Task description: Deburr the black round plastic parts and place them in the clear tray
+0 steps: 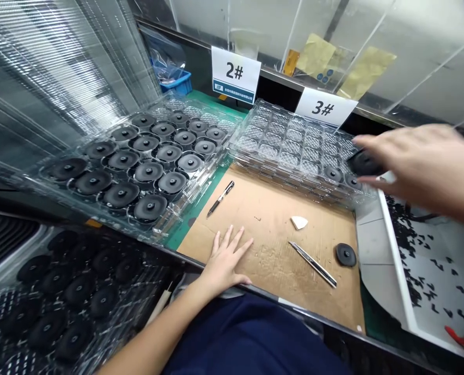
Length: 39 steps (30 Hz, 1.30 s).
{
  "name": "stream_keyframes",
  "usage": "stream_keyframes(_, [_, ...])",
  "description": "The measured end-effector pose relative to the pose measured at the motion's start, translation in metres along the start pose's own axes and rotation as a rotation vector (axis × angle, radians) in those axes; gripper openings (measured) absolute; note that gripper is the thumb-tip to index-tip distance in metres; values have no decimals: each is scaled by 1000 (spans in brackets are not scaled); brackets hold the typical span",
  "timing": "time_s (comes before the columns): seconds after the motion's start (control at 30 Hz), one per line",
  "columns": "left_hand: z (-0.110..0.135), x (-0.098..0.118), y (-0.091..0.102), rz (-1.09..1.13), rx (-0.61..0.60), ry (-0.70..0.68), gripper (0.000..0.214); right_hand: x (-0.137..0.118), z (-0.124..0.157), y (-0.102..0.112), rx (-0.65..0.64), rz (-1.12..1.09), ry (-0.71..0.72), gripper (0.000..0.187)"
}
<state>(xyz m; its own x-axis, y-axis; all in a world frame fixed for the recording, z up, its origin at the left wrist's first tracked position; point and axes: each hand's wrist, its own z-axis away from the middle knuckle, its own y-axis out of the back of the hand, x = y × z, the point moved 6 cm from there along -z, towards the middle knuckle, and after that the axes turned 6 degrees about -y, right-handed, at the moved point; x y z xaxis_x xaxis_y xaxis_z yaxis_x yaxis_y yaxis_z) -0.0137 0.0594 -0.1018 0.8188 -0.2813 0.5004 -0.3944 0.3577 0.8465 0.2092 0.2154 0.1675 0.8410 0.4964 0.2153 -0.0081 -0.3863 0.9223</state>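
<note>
My left hand (227, 260) rests flat on a brown cardboard sheet (267, 208), fingers spread, holding nothing. My right hand (419, 161), somewhat blurred, grips a black rounded part (365, 162) between thumb and fingers. It is at the right end of a stack of clear blister trays (290, 140), whose top tray has a couple of similar black parts (332, 174) in its front right pockets. Another black part (345, 254), with a small central knob, lies on the cardboard. A utility knife (313, 264) and a small white wedge-shaped piece (299, 222) lie between it and my left hand.
At left, a clear tray (177, 216) holds rows of black parts; another filled tray (79, 291) sits lower. A pen (220, 199) lies near my left hand. A white bin (402, 281) with black scraps stands right. Signs marked 2# (235, 75) and 3# (325, 108) stand behind.
</note>
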Motion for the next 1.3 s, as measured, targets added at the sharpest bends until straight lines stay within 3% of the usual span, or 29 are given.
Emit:
stream_keyframes(0.07, [2, 4, 2, 10, 4, 8, 96, -46, 22, -22, -187, 25, 309, 62])
stream_keyframes(0.1, [3, 7, 3, 19, 1, 12, 92, -65, 35, -30, -249, -3, 391, 64])
stream_keyframes(0.17, [8, 11, 9, 40, -17, 23, 85, -91, 59, -41, -362, -159, 413, 68])
stream_keyframes(0.27, [15, 20, 21, 119, -65, -12, 73, -102, 85, -62, -637, -573, 197, 67])
stream_keyframes(0.33, [18, 30, 33, 313, -54, -100, 64, -104, 98, -85, -853, -969, -66, 56])
stream_keyframes(0.4, [18, 36, 48, 544, 42, -142, 58, -112, 108, -108, -941, -1452, -367, 45])
stream_keyframes(0.47, [16, 35, 59, 675, 177, -104, 59, -129, 117, -131, -891, -1954, -637, 43])
stream_keyframes(0.57, [12, 34, 60, 752, 284, -54, 63, -166, 132, -153, -815, -2533, -907, 48])
stream_keyframes(0.7, [4, 35, 45, 935, 307, -48, 65, -199, 143, -156, -703, -2908, -1112, 51])
stream_keyframes(0.87, [-6, 37, 38, 1007, 378, -38, 70, -206, 140, -153, -501, -2972, -1258, 44])
stream_keyframes(1.07, [-17, 44, 40, 900, 474, -87, 69, -214, 131, -151, -376, -2890, -1233, 41])
stream_keyframes(1.3, [-20, 35, 30, 1060, 523, -26, 73, -216, 128, -151, -393, -2924, -1160, 41])
